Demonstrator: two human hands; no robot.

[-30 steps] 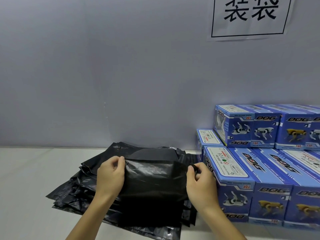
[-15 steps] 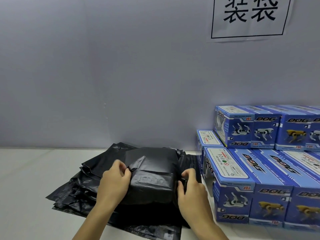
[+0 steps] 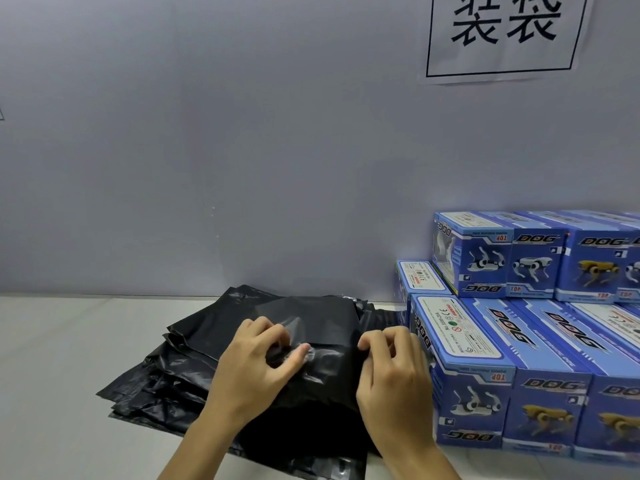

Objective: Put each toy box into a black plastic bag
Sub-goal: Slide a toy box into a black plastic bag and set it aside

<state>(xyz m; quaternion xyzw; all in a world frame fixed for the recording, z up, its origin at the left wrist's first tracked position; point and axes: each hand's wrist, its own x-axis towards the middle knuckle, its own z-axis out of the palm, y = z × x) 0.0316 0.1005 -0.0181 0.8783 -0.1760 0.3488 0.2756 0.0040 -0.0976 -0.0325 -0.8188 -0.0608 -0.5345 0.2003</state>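
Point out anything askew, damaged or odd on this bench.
Nothing looks damaged or spilled. The pile of black bags is fanned and crumpled rather than squared. Among the stacked toy boxes, some show their DOG print upside down, others upright. Both the left hand and right hand press on the wrapped black bag.

Wall [image 3: 242, 150] behind work area: plain, pale grey-blue, smooth, fills most of view. Few small marks near its lower middle. White paper sign [image 3: 502, 36] fixed on wall at upper right, two large black Chinese characters inside thin black frame line, top edge cut off by view. Small corner of another paper [image 3: 1, 114] at far left edge. Table [image 3: 69, 341] surface off-white, matt, meets wall in straight line. Light soft and even, slightly brighter on wall toward lower right.
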